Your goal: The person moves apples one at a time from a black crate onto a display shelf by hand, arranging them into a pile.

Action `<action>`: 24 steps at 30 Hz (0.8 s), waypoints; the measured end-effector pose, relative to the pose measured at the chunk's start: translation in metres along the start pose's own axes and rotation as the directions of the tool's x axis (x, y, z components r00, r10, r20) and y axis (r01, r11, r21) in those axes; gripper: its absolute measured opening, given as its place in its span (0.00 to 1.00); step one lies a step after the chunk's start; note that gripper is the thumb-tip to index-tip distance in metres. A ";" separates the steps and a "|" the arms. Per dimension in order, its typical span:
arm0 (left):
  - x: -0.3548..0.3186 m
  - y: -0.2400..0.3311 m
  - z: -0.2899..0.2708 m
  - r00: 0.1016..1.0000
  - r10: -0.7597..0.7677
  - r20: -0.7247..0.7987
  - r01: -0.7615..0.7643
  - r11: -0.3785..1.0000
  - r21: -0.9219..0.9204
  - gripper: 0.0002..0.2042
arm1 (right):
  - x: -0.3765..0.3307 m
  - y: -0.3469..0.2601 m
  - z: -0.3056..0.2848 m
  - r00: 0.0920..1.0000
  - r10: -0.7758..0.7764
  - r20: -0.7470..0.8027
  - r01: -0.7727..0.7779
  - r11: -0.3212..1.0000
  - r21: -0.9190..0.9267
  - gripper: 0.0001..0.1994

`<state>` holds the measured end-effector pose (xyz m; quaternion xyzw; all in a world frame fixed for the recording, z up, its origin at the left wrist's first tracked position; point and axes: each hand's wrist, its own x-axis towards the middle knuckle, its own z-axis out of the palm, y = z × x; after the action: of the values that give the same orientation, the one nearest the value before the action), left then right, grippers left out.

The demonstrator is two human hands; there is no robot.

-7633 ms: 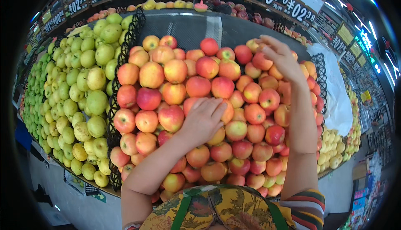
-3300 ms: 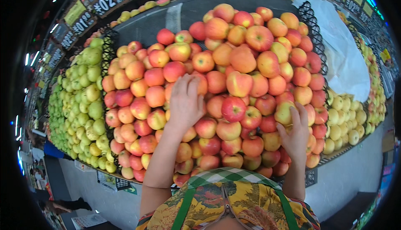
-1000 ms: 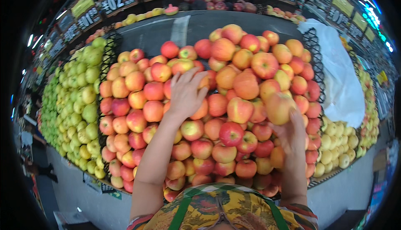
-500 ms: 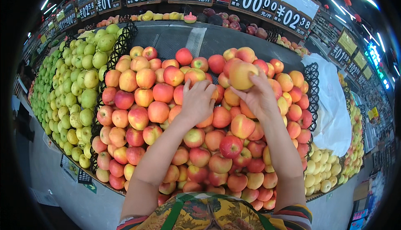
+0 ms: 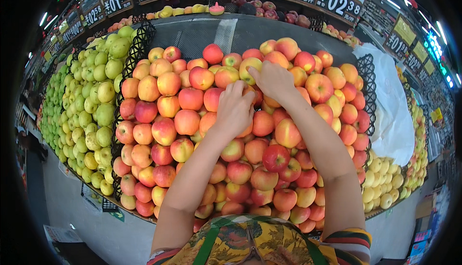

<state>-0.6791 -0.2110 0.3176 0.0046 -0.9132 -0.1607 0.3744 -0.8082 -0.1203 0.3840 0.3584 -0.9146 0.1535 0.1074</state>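
Between two black lattice dividers [image 5: 139, 44], I have red-yellow apples [image 5: 186, 122] heaped on the dark bench [image 5: 264, 28], bare along its back. The left hand [image 5: 236, 106] curves over the upper middle; the right hand [image 5: 275, 80] touches a yellow apple [image 5: 250, 71] just beside it. Fingers partly hidden, I can't tell whether either grips. Green fruit [image 5: 106, 113] borders left; white sheeting [image 5: 392, 116] drapes at right.
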 end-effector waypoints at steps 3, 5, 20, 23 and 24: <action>0.004 -0.002 0.000 0.999 0.039 0.007 -0.039 0.999 -0.017 0.10 | 0.002 0.001 -0.004 1.000 0.011 0.010 -0.011 1.000 -0.006 0.25; 0.004 -0.003 0.003 0.998 0.058 -0.027 -0.059 0.997 -0.048 0.10 | 0.000 0.013 -0.020 0.994 -0.109 -0.027 0.111 0.992 0.068 0.25; -0.049 0.126 0.009 0.826 0.563 0.003 -0.527 0.775 -0.348 0.19 | -0.122 0.090 -0.084 0.790 0.358 -0.497 0.393 0.327 0.860 0.13; -0.073 0.163 0.032 0.819 0.568 0.079 -0.467 0.741 -0.482 0.28 | -0.143 0.088 -0.079 0.787 0.340 -0.515 0.399 0.356 0.845 0.12; -0.079 0.154 0.053 0.781 0.515 0.354 -0.255 0.780 -0.571 0.36 | -0.143 0.079 -0.079 0.797 0.282 -0.534 0.420 0.376 0.826 0.12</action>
<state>-0.6415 -0.0392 0.2739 -0.3257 -0.8848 -0.3010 0.1429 -0.7529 0.0519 0.3976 0.3273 -0.5662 0.7352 0.1781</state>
